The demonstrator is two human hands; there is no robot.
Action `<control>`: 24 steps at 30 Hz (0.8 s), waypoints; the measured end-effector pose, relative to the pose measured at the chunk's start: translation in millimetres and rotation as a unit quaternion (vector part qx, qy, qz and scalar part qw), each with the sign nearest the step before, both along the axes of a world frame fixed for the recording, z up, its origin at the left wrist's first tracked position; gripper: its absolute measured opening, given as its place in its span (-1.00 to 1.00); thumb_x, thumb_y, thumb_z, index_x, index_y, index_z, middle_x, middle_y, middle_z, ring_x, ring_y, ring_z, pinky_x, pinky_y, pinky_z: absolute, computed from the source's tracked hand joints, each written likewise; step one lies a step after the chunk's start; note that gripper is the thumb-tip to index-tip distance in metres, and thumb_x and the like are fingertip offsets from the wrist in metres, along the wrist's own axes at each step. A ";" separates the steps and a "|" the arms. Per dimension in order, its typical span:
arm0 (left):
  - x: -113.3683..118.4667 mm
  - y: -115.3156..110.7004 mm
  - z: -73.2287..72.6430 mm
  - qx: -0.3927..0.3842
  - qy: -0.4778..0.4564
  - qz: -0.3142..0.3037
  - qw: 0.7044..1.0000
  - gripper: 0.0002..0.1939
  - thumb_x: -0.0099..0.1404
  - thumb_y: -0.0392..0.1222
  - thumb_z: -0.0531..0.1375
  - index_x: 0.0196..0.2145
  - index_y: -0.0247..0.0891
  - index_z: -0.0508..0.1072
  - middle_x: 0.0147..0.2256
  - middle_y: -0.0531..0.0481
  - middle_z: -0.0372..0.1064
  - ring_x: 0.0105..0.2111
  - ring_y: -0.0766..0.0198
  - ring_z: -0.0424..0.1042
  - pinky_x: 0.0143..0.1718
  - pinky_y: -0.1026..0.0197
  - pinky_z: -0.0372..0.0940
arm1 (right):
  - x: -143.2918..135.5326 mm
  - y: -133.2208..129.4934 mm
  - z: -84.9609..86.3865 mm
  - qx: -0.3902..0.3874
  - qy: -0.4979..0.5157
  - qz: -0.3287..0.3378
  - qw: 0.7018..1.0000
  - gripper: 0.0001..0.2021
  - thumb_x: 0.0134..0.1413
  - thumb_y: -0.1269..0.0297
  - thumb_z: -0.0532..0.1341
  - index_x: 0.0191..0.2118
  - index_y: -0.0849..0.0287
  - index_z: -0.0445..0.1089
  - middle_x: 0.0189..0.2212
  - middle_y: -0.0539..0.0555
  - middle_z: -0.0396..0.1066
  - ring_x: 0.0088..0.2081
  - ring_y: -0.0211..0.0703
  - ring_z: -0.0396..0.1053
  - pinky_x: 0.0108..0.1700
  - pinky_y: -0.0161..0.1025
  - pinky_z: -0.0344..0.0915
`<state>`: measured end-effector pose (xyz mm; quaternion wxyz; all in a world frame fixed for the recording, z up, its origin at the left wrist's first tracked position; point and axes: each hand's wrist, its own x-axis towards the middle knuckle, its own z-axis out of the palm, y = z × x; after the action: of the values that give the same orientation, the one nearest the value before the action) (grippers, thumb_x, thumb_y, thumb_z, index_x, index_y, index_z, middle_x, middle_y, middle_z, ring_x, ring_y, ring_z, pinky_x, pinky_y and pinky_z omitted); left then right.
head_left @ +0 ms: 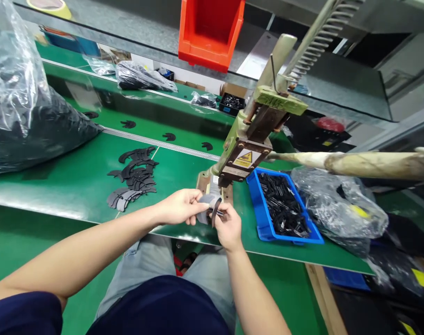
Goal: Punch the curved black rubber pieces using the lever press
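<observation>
Just in front of the hand press [246, 139], both hands meet over the bench edge. My left hand [178, 207] is closed, thumb and fingers pinching a grey curved plastic piece [202, 217]. In the fingers of my right hand [230, 228] is a thin black curved strip [216, 212], held upright against the grey piece's right side. Whether the two pieces are joined cannot be made out. Behind them is the press base [227, 195], below the ram. Left of my left hand lies a pile of black curved plastic pieces [138, 174].
A blue bin [262, 228] of small black parts stands right of the press, beside a clear plastic bag [347, 204]. The press lever [365, 164] reaches far right. A large bag [30, 111] sits left. Several black pieces lie along the green belt [145, 132]. A red bin [212, 58] hangs above.
</observation>
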<state>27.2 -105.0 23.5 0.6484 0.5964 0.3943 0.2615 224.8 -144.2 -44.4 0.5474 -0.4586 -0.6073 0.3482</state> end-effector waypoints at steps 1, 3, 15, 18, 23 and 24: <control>2.9 -1.6 -0.6 0.001 0.001 -0.003 1.000 -0.52 0.24 0.25 0.36 -0.40 -0.19 0.32 -0.65 0.09 0.39 -0.67 0.31 0.42 -0.62 0.32 0.28 | -2.5 -0.8 -2.0 -0.007 0.005 -0.006 1.000 -0.78 0.16 0.08 0.35 -0.25 0.11 0.44 -0.33 0.05 0.55 -0.35 -0.20 0.50 -0.30 -0.24 0.47; 7.3 -2.8 -3.2 -0.005 0.001 -0.010 1.000 -0.53 0.23 0.25 0.36 -0.38 -0.20 0.36 -0.66 0.09 0.38 -0.68 0.31 0.40 -0.62 0.32 0.28 | -4.6 -2.9 -5.3 -0.014 0.010 -0.020 1.000 -0.80 0.19 0.09 0.33 -0.26 0.12 0.43 -0.34 0.03 0.53 -0.35 -0.22 0.47 -0.29 -0.25 0.45; 5.1 8.9 -10.2 0.049 0.069 -0.004 0.996 -0.57 0.28 0.25 0.30 -0.32 -0.18 0.36 -0.56 0.09 0.36 -0.59 0.28 0.39 -0.55 0.26 0.23 | 20.6 -13.0 -0.5 0.032 -0.133 -0.014 0.991 -0.89 0.25 0.23 0.25 -0.13 0.04 0.48 -0.30 0.03 0.54 -0.29 -0.16 0.48 -0.17 -0.17 0.41; 6.4 0.6 -3.4 0.222 0.116 0.066 0.966 -0.67 0.32 0.15 0.29 -0.25 -0.16 0.42 -0.34 0.01 0.42 -0.39 0.24 0.40 -0.36 0.20 0.31 | 25.4 -11.5 4.5 0.074 -0.175 -0.011 0.982 -0.90 0.25 0.24 0.25 -0.16 0.05 0.48 -0.29 0.06 0.54 -0.26 -0.14 0.47 -0.14 -0.15 0.41; 14.9 -6.1 -3.8 0.330 0.177 -0.004 0.927 -0.62 0.43 0.03 0.17 -0.48 -0.21 0.32 -0.41 0.04 0.27 -0.35 0.24 0.29 -0.29 0.19 0.20 | 27.3 -9.8 4.6 0.132 -0.210 0.010 0.969 -0.90 0.28 0.27 0.21 -0.17 0.09 0.47 -0.32 0.09 0.51 -0.27 -0.14 0.45 -0.16 -0.14 0.41; 16.8 -5.6 -6.1 0.312 0.174 -0.006 0.934 -0.60 0.44 0.03 0.16 -0.50 -0.22 0.29 -0.42 0.05 0.25 -0.37 0.26 0.26 -0.31 0.21 0.17 | 28.3 -10.5 4.6 0.141 -0.215 0.018 0.966 -0.90 0.28 0.28 0.21 -0.17 0.09 0.47 -0.33 0.09 0.51 -0.27 -0.14 0.45 -0.16 -0.13 0.41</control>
<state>44.0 -110.6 17.4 0.3528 0.8073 0.3959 0.2590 253.0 -154.6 -39.8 0.4569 -0.4296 -0.7618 0.1620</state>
